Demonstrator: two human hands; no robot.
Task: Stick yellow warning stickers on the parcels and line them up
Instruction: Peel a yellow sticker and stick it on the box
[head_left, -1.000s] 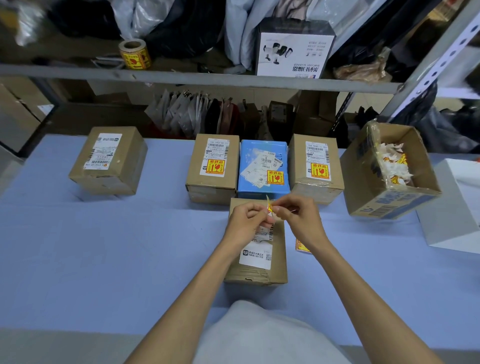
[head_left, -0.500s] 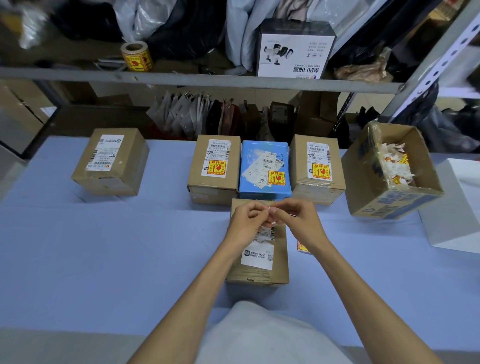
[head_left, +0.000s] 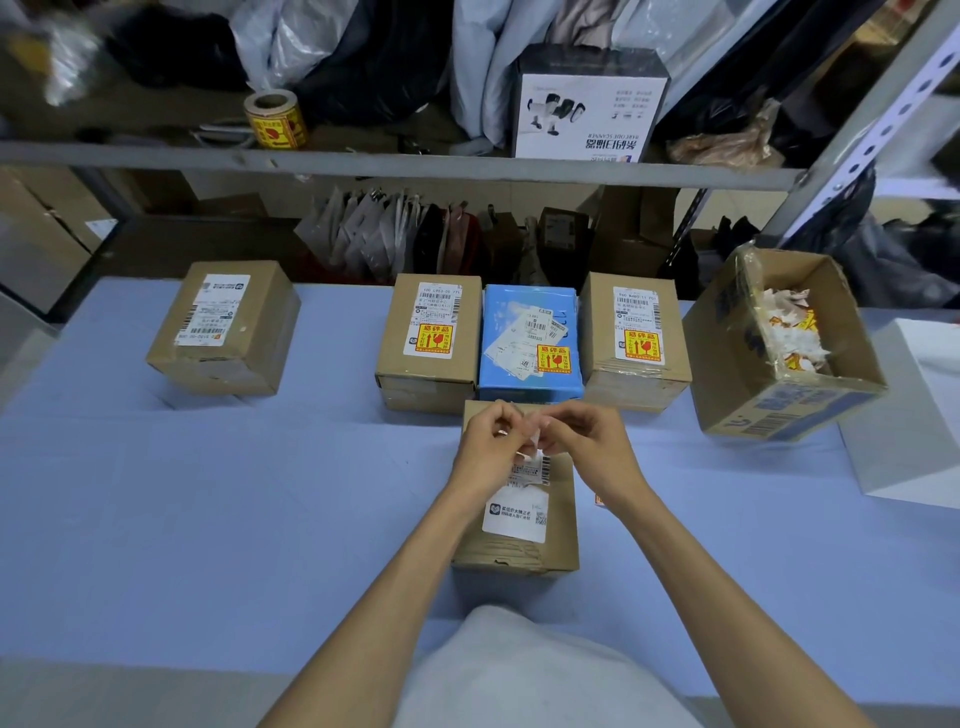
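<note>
Far left: left box (head_left: 223, 332), brown, white shipping label only, no yellow mark on top. It stands well apart from the others on the table (head_left: 130, 493), so it's not done and not in line. Up on the shelf is the roll (head_left: 275, 120) of yellow labels, nobody's hand on it.

Back row next: first box (head_left: 431, 345), blue box (head_left: 530, 338), third box (head_left: 635, 338). They sit side by side, touching or nearly so, each with a yellow warning label on top. I count those three as done and lined up.

Middle, just in front of the row: near box (head_left: 519, 525). It has a white label on top and no yellow on the part my hands don't cover. My left hand (head_left: 488, 449) and right hand (head_left: 592, 447) meet just above its far end. The fingertips of both pinch the held sticker (head_left: 535, 436), a small pale piece. It looks like I'm peeling it off its backing. The yellow face isn't showing, so I can't tell which layer is which. Beside my right wrist a spare sticker (head_left: 600, 500) lies on the table, mostly hidden.

Right: scrap box (head_left: 784, 353), open and tilted, with peeled backings inside.

My tally: three of five finished, the fourth mid-peel. Left to do: press the label on, slide near box into the row, then label and move left box.
</note>
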